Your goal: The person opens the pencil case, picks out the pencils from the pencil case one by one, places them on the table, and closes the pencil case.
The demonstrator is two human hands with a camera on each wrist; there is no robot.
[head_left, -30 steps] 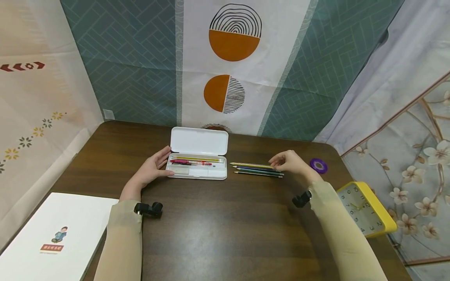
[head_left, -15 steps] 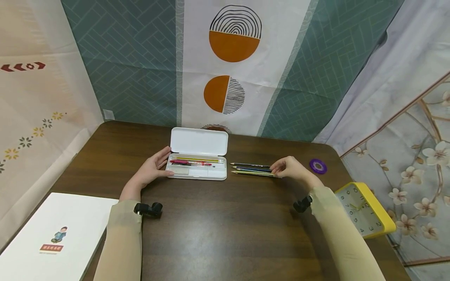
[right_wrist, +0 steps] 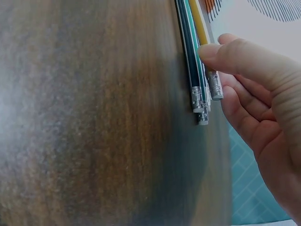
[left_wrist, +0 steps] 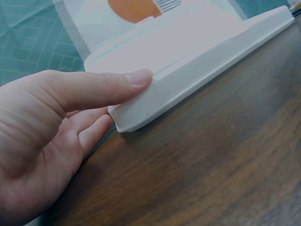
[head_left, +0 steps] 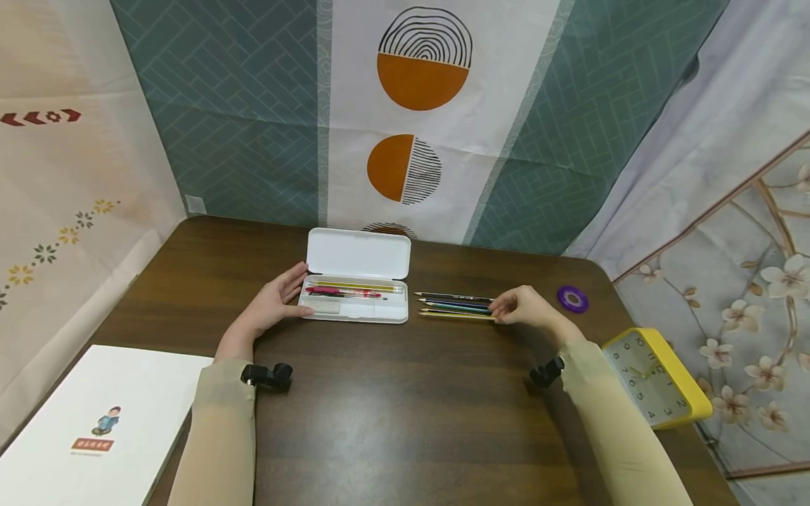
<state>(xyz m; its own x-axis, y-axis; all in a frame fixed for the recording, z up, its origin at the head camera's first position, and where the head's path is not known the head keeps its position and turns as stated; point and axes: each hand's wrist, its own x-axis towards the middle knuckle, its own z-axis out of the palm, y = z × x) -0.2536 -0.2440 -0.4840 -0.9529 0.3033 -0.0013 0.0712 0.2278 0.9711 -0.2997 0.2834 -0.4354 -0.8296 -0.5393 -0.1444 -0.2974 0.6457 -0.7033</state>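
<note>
A white pencil case (head_left: pixel 356 321) lies with its lid up at the table's middle, holding yellow pencils, red pens and a pale eraser. My left hand (head_left: pixel 277 299) holds its left end. In the left wrist view the thumb lies on the front edge of the case (left_wrist: pixel 188 75), with the fingers at its end. Right of the case, several pencils (head_left: pixel 455 306) lie side by side, points to the left. At their eraser ends, my right hand (head_left: pixel 522 307) pinches a yellow pencil (right_wrist: pixel 199 21) between thumb and fingers. Dark and green-striped pencils (right_wrist: pixel 189 52) lie right against it.
A purple tape roll (head_left: pixel 572 299) lies beyond the right hand. A yellow alarm clock (head_left: pixel 658 379) stands near the right edge. At the left front rests a white box or book (head_left: pixel 107 414) with a small printed figure. Cloth hangings (head_left: pixel 253 119) rise behind the table.
My right hand has come slightly down and nearer the front. The yellow pencil has gone from the back of the row to its front. My left hand and the case have stayed put.
</note>
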